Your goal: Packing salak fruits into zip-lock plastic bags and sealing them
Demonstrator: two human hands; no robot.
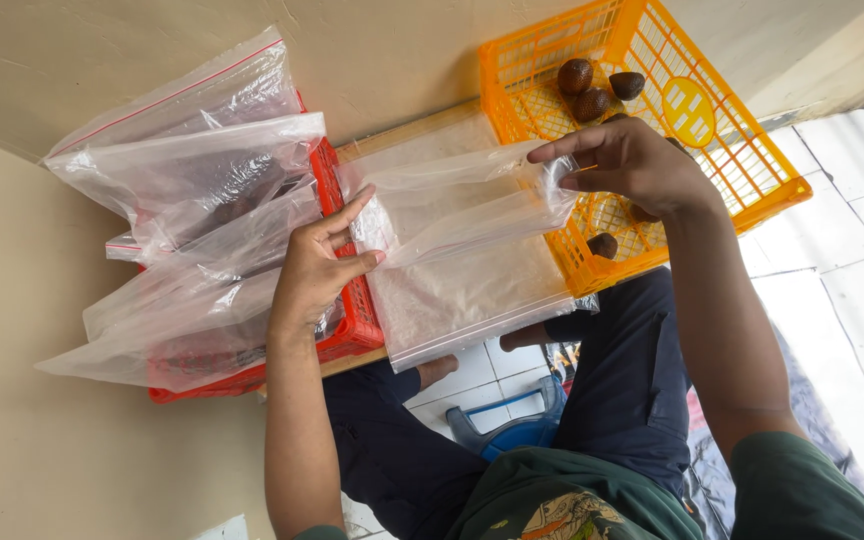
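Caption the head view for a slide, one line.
Left hand and right hand stretch a clear zip bag between a red crate and an orange crate.

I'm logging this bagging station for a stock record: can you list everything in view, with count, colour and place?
held bag: one, clear, between both hands
bag stack: clear, under it
loose bags: several, clear, over red crate
red crate: one, left
orange crate: one, right
fruits: about five visible, brown, scaly, in orange crate
stool: one, blue, below
left hand: on bag's left end
right hand: pinching bag's right end
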